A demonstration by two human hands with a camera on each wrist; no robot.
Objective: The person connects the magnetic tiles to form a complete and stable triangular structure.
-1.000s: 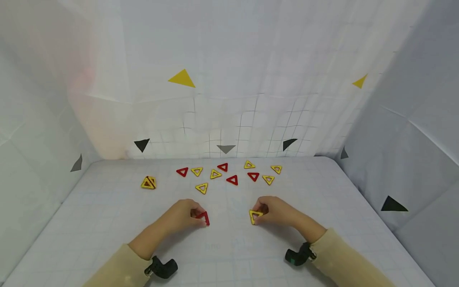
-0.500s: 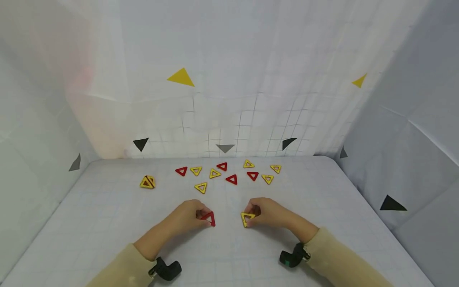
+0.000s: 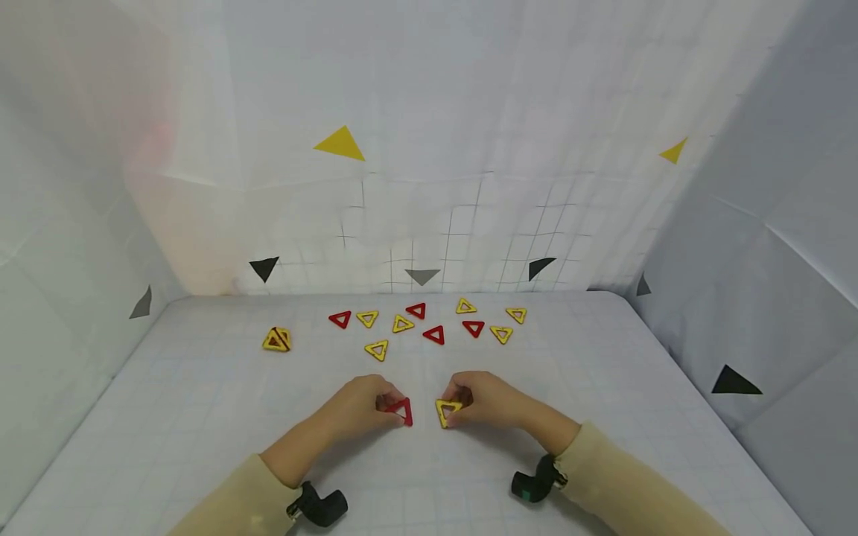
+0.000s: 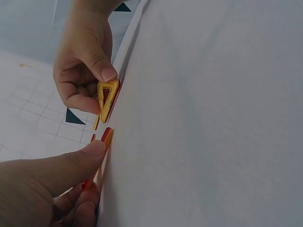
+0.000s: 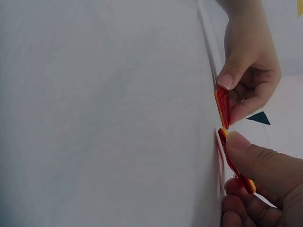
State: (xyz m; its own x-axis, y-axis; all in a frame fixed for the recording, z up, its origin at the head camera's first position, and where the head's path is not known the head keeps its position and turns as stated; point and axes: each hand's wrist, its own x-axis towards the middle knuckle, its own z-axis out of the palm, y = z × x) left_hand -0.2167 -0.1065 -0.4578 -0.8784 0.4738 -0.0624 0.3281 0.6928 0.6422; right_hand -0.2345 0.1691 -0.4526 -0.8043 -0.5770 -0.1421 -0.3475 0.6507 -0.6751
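My left hand [image 3: 365,406] pinches a red triangular tile [image 3: 408,411] between thumb and fingers, just above or on the white table. Facing it across a small gap, my right hand [image 3: 485,402] pinches a yellow triangular tile [image 3: 440,414]. In the left wrist view, the right hand's yellow tile [image 4: 108,100] shows red along its back edge. From the right wrist, the left hand's red tile [image 5: 223,106] has a yellow edge, so each may be two-coloured or doubled; I cannot tell which.
Beyond the hands lie several loose tiles, among them a yellow tile [image 3: 377,350] and a red tile [image 3: 434,335]. A yellow-and-red triangular piece [image 3: 277,340] sits at the left. White sheeting [image 3: 429,186] walls in the table's back and sides.
Both hands have moved toward each other, the left one rightward with the red tile and the right one leftward with the yellow tile. The gap between the tiles has narrowed.
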